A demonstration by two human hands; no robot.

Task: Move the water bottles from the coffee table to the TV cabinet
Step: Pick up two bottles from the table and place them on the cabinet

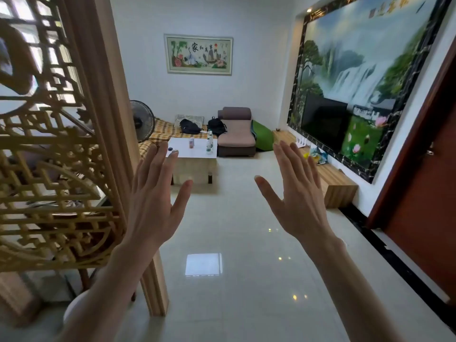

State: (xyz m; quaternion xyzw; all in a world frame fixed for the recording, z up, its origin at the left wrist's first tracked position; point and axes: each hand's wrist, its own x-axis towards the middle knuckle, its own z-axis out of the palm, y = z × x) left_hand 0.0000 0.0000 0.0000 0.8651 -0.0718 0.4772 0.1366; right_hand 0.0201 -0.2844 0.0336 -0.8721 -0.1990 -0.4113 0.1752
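the left hand (153, 193) and the right hand (298, 191) are held up flat, fingers spread wide, and nothing is gripped in either. the water bottles (209, 143) are seen standing on the white coffee table (195, 154) far across the room, well apart from both hands. the tv cabinet (338, 183) is placed along the right wall, under the television (323, 119). the task is judged as not yet begun — first the table must be approached, then a bottle must be taken upright.
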